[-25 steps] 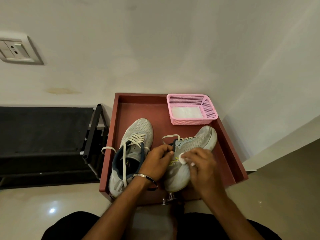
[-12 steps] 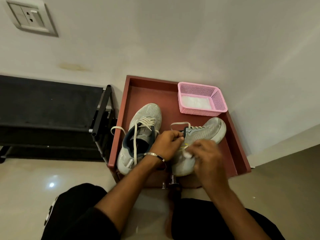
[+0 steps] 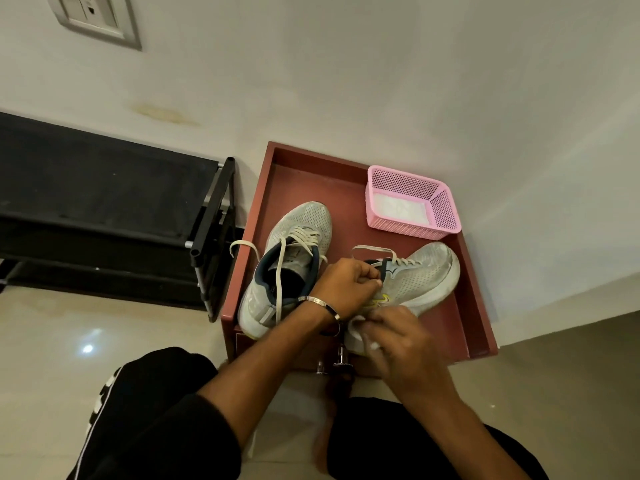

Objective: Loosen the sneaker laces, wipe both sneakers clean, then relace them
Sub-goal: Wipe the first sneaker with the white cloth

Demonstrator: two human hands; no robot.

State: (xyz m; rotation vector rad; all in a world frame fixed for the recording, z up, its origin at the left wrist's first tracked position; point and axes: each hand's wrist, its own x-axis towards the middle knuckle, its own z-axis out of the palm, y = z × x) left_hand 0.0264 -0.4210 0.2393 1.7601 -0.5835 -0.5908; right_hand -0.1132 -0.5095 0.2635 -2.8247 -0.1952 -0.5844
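Right sneaker (image 3: 420,277) tilted on its side on red tray (image 3: 467,306), presumably to expose the flank for wiping. Left hand (image 3: 346,289), fingers curled round collar, steadying. Right hand (image 3: 394,336) pinching white wipe (image 3: 362,329) against heel side. Two sneakers; left sneaker (image 3: 291,261) upright alongside, laces (image 3: 301,237) slack. One pink basket (image 3: 412,202), behind, holding white wipes.

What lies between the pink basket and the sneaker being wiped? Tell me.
In the head view, only a narrow strip of bare red tray floor separates the pink basket from the toe of the right-hand sneaker.
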